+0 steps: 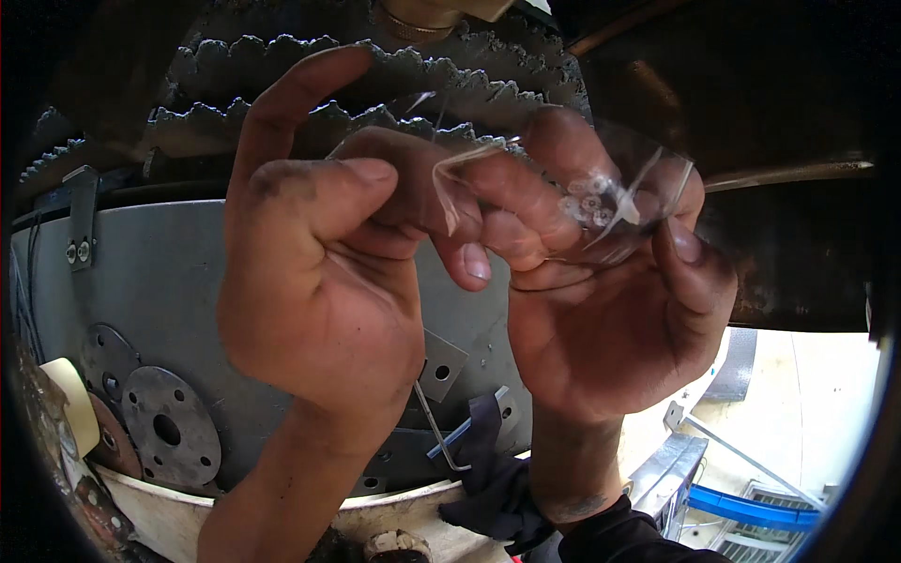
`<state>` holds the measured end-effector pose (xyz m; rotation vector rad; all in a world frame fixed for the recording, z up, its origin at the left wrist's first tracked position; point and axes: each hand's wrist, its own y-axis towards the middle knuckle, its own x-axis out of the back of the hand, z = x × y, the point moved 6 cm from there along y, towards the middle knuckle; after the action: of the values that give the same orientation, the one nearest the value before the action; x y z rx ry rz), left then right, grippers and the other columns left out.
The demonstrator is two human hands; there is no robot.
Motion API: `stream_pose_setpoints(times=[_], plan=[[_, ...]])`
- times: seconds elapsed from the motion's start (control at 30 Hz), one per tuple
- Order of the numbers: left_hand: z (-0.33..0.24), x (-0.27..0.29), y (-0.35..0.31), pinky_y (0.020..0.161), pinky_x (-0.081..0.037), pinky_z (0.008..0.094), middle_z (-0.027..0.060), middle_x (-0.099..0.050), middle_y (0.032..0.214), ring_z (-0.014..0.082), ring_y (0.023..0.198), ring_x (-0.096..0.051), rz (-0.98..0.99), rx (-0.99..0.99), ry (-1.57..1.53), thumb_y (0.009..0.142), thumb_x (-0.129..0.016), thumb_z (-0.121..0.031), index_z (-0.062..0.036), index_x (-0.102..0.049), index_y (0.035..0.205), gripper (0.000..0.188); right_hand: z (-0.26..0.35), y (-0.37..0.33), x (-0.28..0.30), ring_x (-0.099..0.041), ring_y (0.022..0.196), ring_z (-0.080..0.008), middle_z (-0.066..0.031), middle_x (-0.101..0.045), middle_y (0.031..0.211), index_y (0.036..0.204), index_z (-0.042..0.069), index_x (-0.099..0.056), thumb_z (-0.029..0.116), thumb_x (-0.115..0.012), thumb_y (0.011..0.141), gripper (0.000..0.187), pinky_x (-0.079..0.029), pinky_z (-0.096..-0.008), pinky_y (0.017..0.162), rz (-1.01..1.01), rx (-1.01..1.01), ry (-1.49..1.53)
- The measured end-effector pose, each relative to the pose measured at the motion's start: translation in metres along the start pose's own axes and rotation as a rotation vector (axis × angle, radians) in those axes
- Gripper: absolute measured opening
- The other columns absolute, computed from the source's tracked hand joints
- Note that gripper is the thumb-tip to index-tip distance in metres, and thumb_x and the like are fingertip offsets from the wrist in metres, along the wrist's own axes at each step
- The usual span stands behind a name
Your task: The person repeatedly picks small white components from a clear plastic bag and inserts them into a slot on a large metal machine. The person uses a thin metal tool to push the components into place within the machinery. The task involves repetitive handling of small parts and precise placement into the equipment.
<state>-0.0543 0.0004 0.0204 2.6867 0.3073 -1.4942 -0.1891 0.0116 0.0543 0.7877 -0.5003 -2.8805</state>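
Note:
A small clear plastic bag (638, 192) is stretched between my two hands, in front of the machine. Several small, round, pale pieces with dark centres (588, 202) lie together in its right half; their exact kind is too small to tell. My right hand (610, 319), palm up, grips the bag's right end between thumb and curled fingers. On the bag's left end, my left hand (324, 253) has its thumb and bent fingers closed, while its forefinger sticks up. The film's creased edge shows between the hands.
Jagged-edged metal plates (507, 94) hang just behind my fingers. Below stands a grey metal panel (178, 272), with a round holed disc (171, 427) leaning at left. A hex key (436, 427) and a dark cloth (488, 488) lie lower down. A blue curved bar (751, 507) is at lower right.

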Motion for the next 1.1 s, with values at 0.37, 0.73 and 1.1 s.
stream_pose_setpoints(times=[0.37, 0.73, 1.1], plan=[[0.01, 0.015, -0.003, 0.05, -0.041, 0.0278, 0.009, -0.052, 0.061, 0.0166, 0.049, -0.047, -0.044, -0.03, -0.175, 0.079, -0.043, -0.019, 0.0096, -0.041, 0.127, 0.056, 0.001, 0.001, -0.003, -0.053, 0.106, -0.0415, -0.017, -0.04, 0.114, 0.099, -0.002, -0.049, 0.002, -0.033, 0.094, 0.018, -0.053, -0.0549, 0.086, 0.07, -0.019, 0.118], [0.008, 0.008, -0.004, 0.05, -0.04, 0.0297, 0.0087, -0.048, 0.059, 0.0174, 0.048, -0.044, -0.019, -0.054, -0.125, 0.081, -0.04, -0.02, 0.0095, -0.041, 0.126, 0.055, 0.005, -0.002, -0.004, -0.044, 0.115, -0.0483, -0.0268, -0.039, 0.126, 0.109, -0.003, -0.045, 0.017, -0.034, 0.092, 0.028, -0.042, -0.0594, 0.095, -0.142, -0.137, 0.017], [0.008, 0.007, -0.005, 0.052, -0.041, 0.0315, 0.0092, -0.048, 0.061, 0.0183, 0.048, -0.046, 0.024, -0.065, -0.091, 0.082, -0.039, -0.021, 0.008, -0.042, 0.126, 0.053, 0.001, 0.0, -0.004, -0.057, 0.105, -0.0351, -0.0158, -0.042, 0.113, 0.098, -0.006, -0.046, 0.004, -0.034, 0.092, 0.017, -0.054, -0.0501, 0.088, -0.071, -0.094, 0.117]])
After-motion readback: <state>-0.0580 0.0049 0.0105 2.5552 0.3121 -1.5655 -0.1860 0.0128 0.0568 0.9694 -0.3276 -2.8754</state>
